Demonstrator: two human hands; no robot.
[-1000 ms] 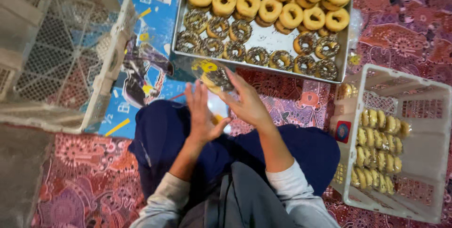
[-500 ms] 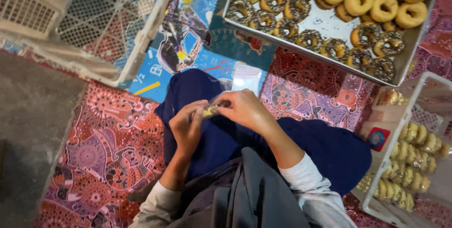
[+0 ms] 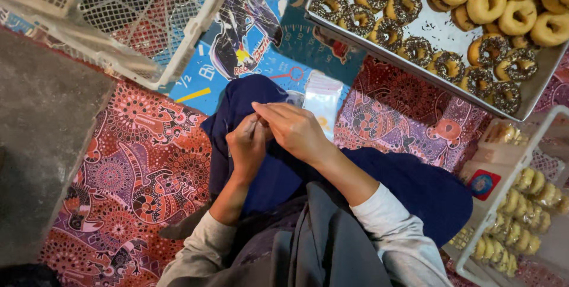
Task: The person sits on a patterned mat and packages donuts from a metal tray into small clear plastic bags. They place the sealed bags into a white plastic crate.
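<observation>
From the head camera, the left hand [image 3: 248,145] and right hand [image 3: 291,130] meet over a dark blue cloth lap [image 3: 269,174], fingers curled tight and pinching together around something small (too hidden between the fingertips to identify). Just beyond the hands lies a small clear plastic bag [image 3: 323,100]. Upper right, a metal tray [image 3: 435,29] holds plain and sprinkle-topped ring doughnuts [image 3: 486,2]; a white plastic crate [image 3: 142,20] sits upper left.

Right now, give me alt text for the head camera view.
Seated person's left hand and right hand meet over a dark blue lap, pinching something small and unclear. A metal tray of doughnuts lies ahead, white crates alongside.
</observation>
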